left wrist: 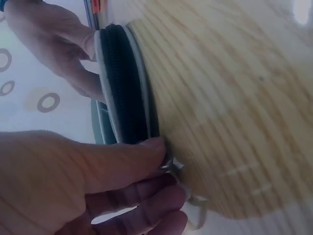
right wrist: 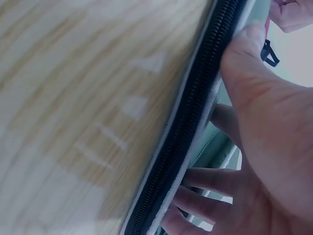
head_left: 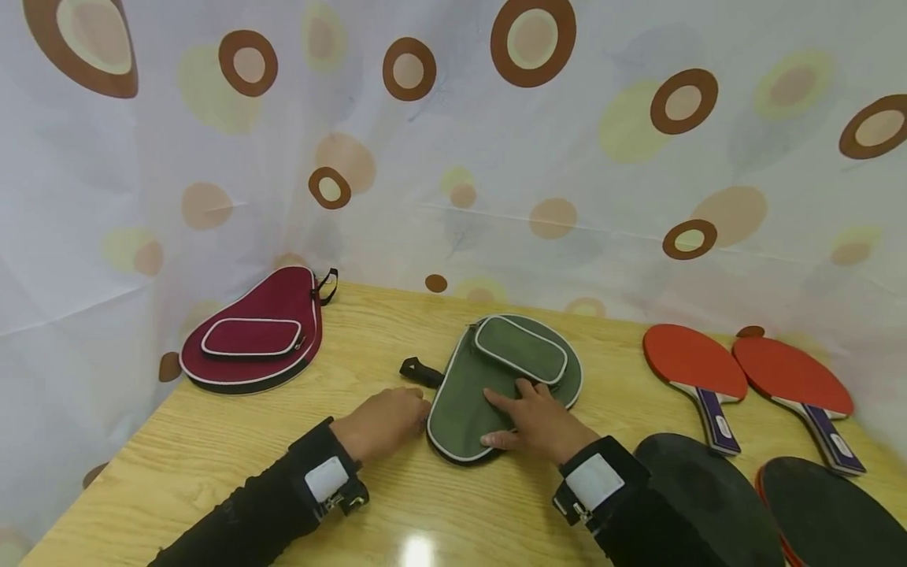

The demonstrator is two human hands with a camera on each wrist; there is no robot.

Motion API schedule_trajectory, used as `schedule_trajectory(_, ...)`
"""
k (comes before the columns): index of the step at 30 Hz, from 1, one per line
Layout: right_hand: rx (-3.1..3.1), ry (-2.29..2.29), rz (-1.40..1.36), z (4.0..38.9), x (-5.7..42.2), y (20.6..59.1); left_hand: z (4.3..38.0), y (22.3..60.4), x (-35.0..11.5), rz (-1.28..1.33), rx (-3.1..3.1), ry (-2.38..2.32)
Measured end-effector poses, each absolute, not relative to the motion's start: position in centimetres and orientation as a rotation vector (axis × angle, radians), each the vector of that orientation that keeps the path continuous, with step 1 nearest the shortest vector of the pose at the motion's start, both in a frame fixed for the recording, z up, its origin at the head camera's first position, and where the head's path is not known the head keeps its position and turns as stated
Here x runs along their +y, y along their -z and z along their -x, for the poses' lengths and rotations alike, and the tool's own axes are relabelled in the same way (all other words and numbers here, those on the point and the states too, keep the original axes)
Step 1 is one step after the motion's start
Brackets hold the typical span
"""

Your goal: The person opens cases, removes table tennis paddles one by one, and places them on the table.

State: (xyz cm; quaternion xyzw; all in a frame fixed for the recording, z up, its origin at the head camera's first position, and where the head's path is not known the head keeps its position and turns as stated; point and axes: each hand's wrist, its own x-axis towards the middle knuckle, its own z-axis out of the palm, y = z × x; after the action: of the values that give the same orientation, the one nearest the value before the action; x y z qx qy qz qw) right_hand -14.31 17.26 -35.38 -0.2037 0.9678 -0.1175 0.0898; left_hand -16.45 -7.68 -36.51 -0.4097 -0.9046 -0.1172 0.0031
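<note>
A green table tennis bat case (head_left: 460, 402) with white piping and a small front pocket lies flat on the wooden table. At its left edge is my left hand (head_left: 386, 421), whose thumb and fingers pinch a small metal zipper pull (left wrist: 168, 164), partly covered by the fingertips. The black zipper (left wrist: 122, 73) along the case's side looks closed on the stretch in view. My right hand (head_left: 542, 425) rests on the case's face with fingers spread; its thumb lies by the zippered edge (right wrist: 181, 127) in the right wrist view. A black strap (head_left: 421, 372) sticks out at the left.
A maroon bat case (head_left: 248, 339) lies at the back left. Two red-faced bats (head_left: 694, 362) (head_left: 790, 374) lie on the right. Nearer, black-faced bats (head_left: 697, 488) (head_left: 829, 504) lie beside my right forearm. A patterned sheet (head_left: 453, 157) hangs behind the table.
</note>
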Motion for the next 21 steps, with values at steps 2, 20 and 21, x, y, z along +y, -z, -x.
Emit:
schedule_trajectory(2, 2.914, 0.308, 0.625, 14.2, 17.2, 35.6, 16.3, 36.4, -7.8, 1.302, -2.862, 0.332)
schedule_trajectory(20, 3.034, 0.205, 0.602, 13.7, 17.1, 36.5, 14.1, 36.4, -7.0, 1.326, -2.928, 0.452)
schedule_trajectory(21, 3.036, 0.206, 0.6, 13.6, 17.0, 36.5, 13.9, 36.4, -6.9, 1.323, -2.936, 0.475)
